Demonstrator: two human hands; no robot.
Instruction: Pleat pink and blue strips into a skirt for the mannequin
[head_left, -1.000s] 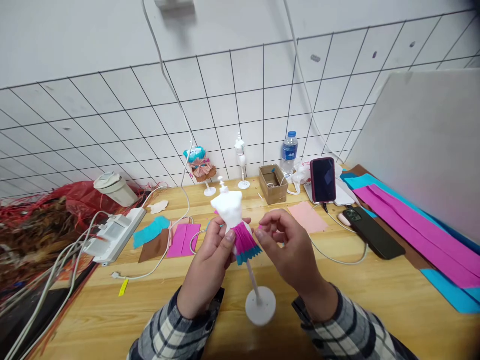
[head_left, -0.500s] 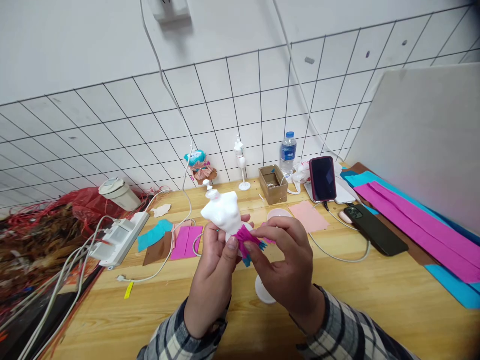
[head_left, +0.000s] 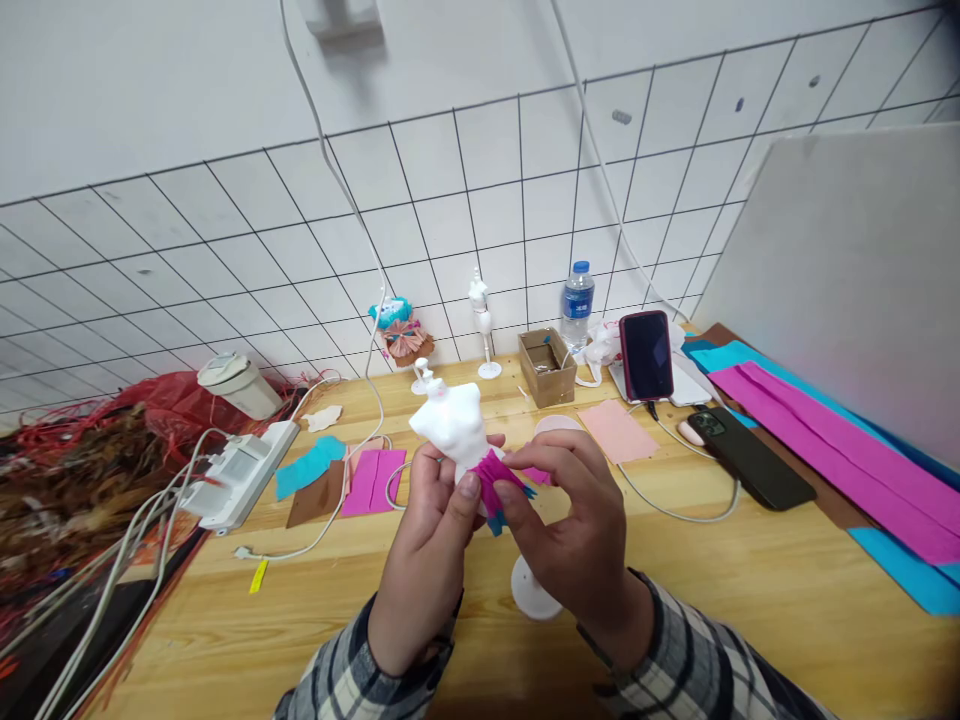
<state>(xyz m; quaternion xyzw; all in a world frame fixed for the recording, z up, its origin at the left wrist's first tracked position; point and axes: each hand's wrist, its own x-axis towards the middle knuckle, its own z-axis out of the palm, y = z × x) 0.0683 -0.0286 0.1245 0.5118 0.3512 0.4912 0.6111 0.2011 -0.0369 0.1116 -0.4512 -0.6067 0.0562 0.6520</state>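
A small white mannequin torso (head_left: 451,425) leans to the left in front of me, its neck knob pointing up and away. My left hand (head_left: 433,530) is closed around its lower body, thumb pressed at the waist. Magenta crepe paper (head_left: 493,478), gathered in folds with blue tips below, wraps the mannequin's waist. Thumb and fingers of my right hand (head_left: 574,510) pinch the right side of this paper. Beneath my right hand shows the round white base (head_left: 534,588), partly covered.
Behind stand a dressed mannequin (head_left: 405,335), a bare white one (head_left: 484,325), a cardboard box (head_left: 547,370) and a water bottle (head_left: 577,305). Paper pieces (head_left: 373,482) and a power strip (head_left: 247,480) lie left; phones (head_left: 750,460) and long paper strips (head_left: 840,455) lie right.
The mannequin has shifted slightly to the right and stands a little more upright. Both hands keep nearly the same grip.
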